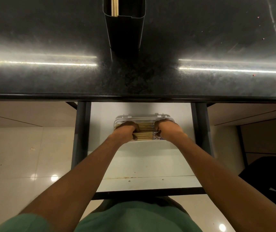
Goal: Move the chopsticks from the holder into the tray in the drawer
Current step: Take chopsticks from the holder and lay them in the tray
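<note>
Reaching down into the open white drawer (144, 164), both hands are curled on a bunch of tan wooden chopsticks (144, 132). The left hand (127, 130) grips one end and the right hand (166, 129) grips the other. The chopsticks lie flat in the white plastic tray (122, 118). Farther off, on the shiny black desk (50, 77), a tall black holder (125, 32) has more chopsticks (114, 5) inside.

Open drawer (144, 166): white floor bare in front of the tray (143, 118); dark side rails bound it left and right, and the desk (50, 77) edge overhangs its rear. Tray interior filled by chopsticks (144, 131), both ends covered by the left hand (125, 131) and right hand (169, 129). Desk top open on both sides of the upright black holder (124, 30).
</note>
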